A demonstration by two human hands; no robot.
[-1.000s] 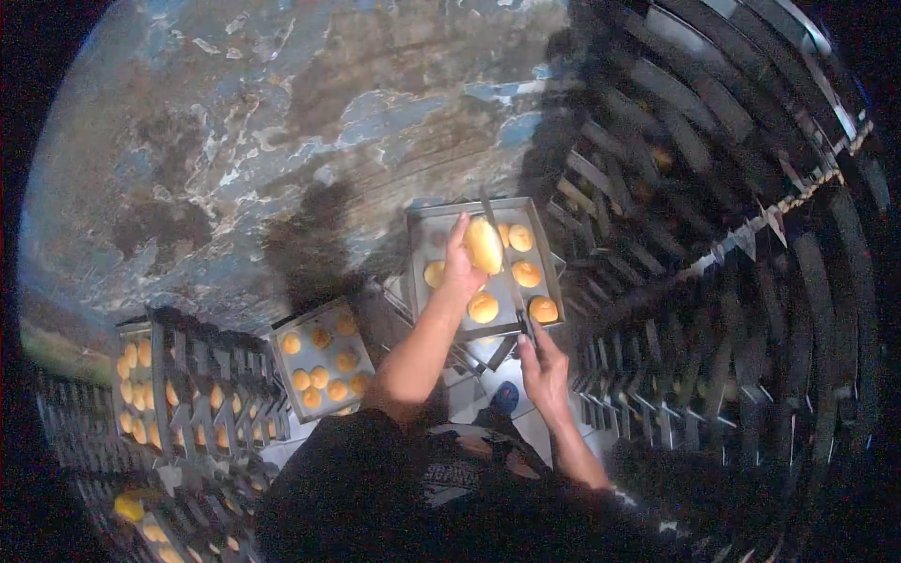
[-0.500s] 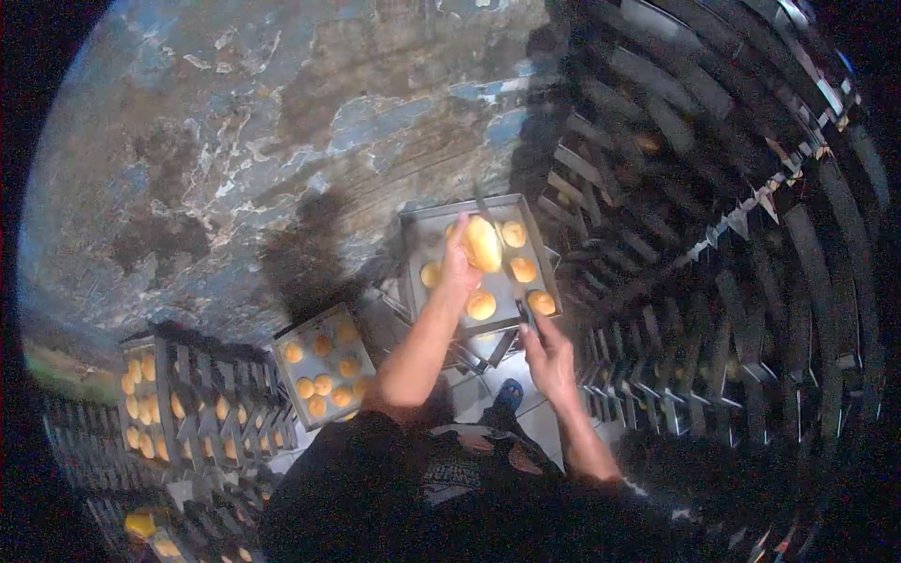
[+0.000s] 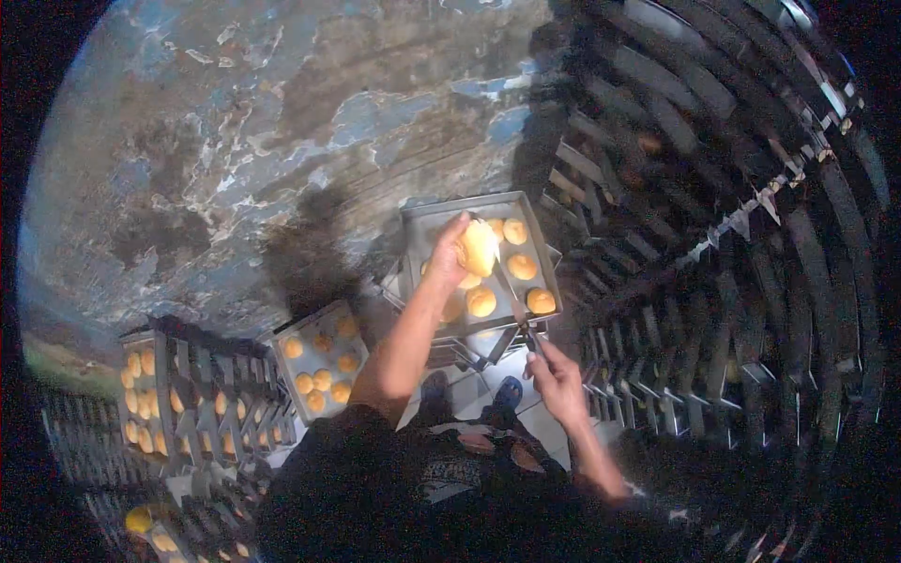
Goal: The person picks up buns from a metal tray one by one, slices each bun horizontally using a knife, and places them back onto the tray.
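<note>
My left hand [image 3: 449, 261] is wrapped round a golden bun [image 3: 480, 250], raised over a metal baking tray [image 3: 436, 217]. A pale strip shows along the bun's right side. My right hand [image 3: 560, 385] grips the dark handle of a knife [image 3: 515, 305] near the tray's front edge. Its long blade points up and left, with the tip close to the lower right of the held bun; whether they touch I cannot tell. Several round buns, such as a bun [image 3: 523, 267] at the right, lie in the tray, some partly hidden behind my left hand.
A second tray of buns [image 3: 283, 339] is at lower left. Farther left, a rack [image 3: 161, 375] holds more buns. Dark slatted racks [image 3: 694, 310] line the right side. A peeling wall [image 3: 282, 122] rises ahead; below is the tiled floor [image 3: 466, 394].
My left hand has tilted the bun and shifted slightly left. My right hand has drawn down and right with the knife, and more of the blade shows now.
</note>
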